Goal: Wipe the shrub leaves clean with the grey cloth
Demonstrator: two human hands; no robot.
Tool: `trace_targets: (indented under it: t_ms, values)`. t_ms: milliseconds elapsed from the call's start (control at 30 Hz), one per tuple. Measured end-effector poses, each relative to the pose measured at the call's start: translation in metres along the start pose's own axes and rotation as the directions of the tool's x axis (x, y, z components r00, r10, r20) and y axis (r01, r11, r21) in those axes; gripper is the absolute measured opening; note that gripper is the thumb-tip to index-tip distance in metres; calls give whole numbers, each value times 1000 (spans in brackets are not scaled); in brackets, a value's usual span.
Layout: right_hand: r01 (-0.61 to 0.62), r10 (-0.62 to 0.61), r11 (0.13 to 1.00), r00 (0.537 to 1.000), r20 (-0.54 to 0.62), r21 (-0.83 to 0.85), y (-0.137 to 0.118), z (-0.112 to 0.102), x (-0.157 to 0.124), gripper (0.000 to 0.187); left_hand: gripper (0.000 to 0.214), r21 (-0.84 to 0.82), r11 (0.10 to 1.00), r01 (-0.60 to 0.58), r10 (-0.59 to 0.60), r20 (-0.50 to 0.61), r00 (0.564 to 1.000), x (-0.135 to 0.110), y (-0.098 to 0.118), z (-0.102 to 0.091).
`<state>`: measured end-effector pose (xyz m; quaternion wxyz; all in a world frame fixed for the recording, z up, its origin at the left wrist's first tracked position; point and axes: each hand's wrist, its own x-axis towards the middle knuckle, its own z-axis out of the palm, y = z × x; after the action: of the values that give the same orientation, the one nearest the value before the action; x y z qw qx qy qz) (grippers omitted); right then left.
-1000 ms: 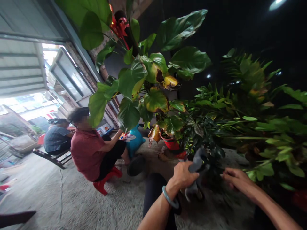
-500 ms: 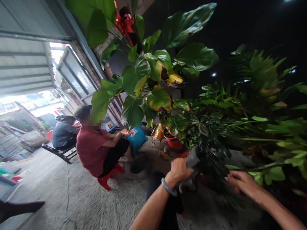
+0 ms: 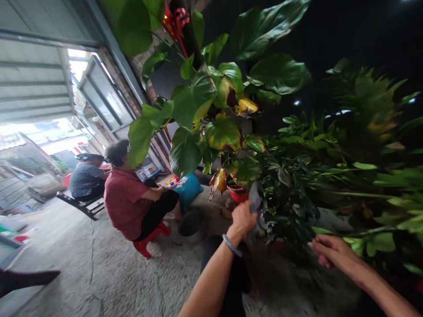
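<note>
My left hand (image 3: 242, 221), with a pale bracelet at the wrist, is closed around a limp grey cloth-like piece (image 3: 256, 199). It is in front of a red pot (image 3: 238, 193) that holds a large-leaved plant (image 3: 221, 132) with some yellow and brown leaves. My right hand (image 3: 330, 251) is closed in a pinch beside dark drooping leaves (image 3: 297, 220). What lies between its fingertips is too dark to make out.
One person in a red shirt (image 3: 124, 198) sits on a red stool (image 3: 148, 242) at left, another person (image 3: 86, 178) farther back. A black bucket (image 3: 191, 223) and a blue bag (image 3: 188, 191) stand near the plant. Leafy greenery (image 3: 363, 176) fills the right.
My left hand has moved up and slightly left with the grey piece, closer to the red pot. My right hand has stayed nearly in place, still pinched. The view has shifted slightly.
</note>
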<state>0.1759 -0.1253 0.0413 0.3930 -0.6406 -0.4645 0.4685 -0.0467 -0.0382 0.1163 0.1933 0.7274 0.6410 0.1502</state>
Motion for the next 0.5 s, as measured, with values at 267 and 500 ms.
trace_targets:
  t_ms: [267, 500]
  values:
    - [-32, 32, 998, 999, -7, -53, 0, -12, -7, 37, 39, -161, 985, 69, -56, 82, 995, -54, -41, -15]
    - [-30, 30, 999, 1000, 0, 36, 3, 2, 0, 32, 39, -404, 836, -370, 180, -436, 882, -12, 21, -25]
